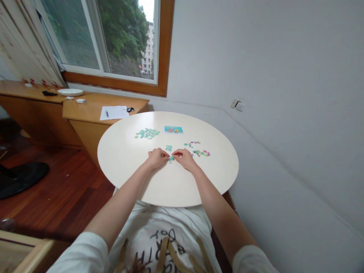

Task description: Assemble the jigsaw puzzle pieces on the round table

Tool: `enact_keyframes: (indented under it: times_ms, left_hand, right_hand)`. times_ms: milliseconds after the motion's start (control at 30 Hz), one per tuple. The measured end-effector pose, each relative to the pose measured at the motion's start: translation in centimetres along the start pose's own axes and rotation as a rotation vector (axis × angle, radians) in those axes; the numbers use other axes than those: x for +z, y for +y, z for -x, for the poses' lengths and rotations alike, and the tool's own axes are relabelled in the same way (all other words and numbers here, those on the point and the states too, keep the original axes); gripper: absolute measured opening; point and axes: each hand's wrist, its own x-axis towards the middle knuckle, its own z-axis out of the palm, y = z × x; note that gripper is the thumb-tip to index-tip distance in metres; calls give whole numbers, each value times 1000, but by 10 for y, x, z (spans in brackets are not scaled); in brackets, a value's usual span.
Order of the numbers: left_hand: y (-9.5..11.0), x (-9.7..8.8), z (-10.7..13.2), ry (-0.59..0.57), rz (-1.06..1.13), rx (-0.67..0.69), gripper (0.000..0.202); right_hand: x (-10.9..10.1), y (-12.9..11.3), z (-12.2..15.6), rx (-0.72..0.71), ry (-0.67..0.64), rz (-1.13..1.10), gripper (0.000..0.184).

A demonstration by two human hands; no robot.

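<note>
On the white table (122, 153), the left hand (156, 158) and right hand (185, 159) are pinching puzzle pieces (171, 160) between them, apparently joining them; the next move seems to be calling for careful aligning and gentle pressing.

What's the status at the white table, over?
Left hand, right hand: both at puzzle pieces, grip too small to confirm. Picture card lies beyond. No obstruction seen.

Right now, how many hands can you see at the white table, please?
2. The left hand and the right hand are close together, fingertips at a small cluster of puzzle pieces, nearer the person than the picture card. No other hand shows.
</note>
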Motion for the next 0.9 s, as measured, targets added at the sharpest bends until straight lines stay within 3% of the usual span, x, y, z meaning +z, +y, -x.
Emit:
enact_keyframes:
  times_ms: [233, 700, 900]
  left_hand:
    - [-1, 0, 1, -1, 7, 12, 22]
    - [-4, 3, -2, 16, -17, 5, 21]
    - [-4, 4, -3, 34, -15, -11, 23]
  right_hand:
    - [0, -3, 1, 8, 1, -28, 10]
    - [-2, 1, -3, 125, 50, -306, 13]
    - [-6, -2, -4, 158, 146, -340, 14]
